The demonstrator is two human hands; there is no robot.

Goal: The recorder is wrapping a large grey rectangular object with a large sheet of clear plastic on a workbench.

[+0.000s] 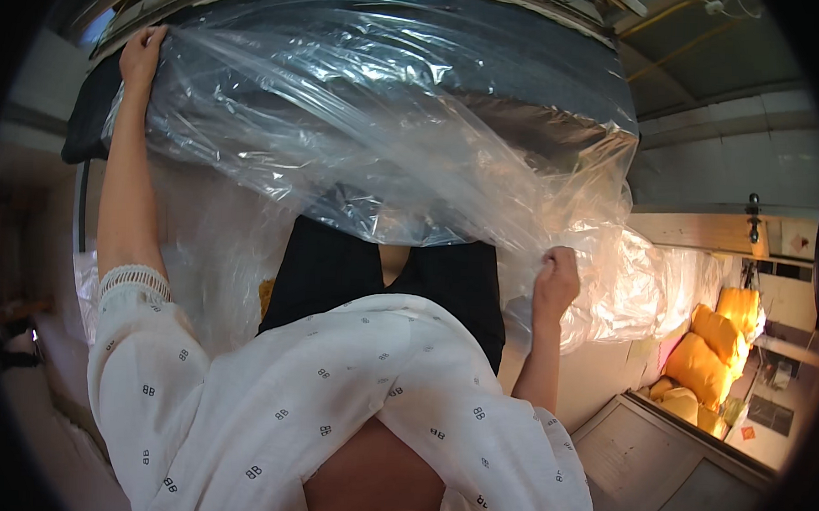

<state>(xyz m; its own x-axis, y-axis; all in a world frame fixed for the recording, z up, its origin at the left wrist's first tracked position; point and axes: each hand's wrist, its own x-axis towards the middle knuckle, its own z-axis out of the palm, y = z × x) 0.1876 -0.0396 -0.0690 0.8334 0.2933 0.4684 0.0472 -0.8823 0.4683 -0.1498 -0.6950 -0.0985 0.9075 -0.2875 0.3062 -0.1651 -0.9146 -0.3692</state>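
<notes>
A wide sheet of clear plastic film point(377, 154) stretches in front of me, wrinkled and shiny. My left hand point(142, 57) is closed on its far left edge, with that arm reaching forward. Close to my right hip, my right hand point(556, 278) grips a gathered part of the same film in a closed fist. Taut folds run diagonally between the two hands. Beneath the film lies a long dark padded surface point(94, 114), mostly seen through the plastic. The film's near edge hangs down by my legs.
More bunched clear plastic point(646, 284) lies to the right of my right hand. Beyond it is a pile of yellow-orange sacks point(711, 351). A pale panel with a raised frame point(625, 448) stands at the lower right. A wooden ledge point(703, 234) runs along the right.
</notes>
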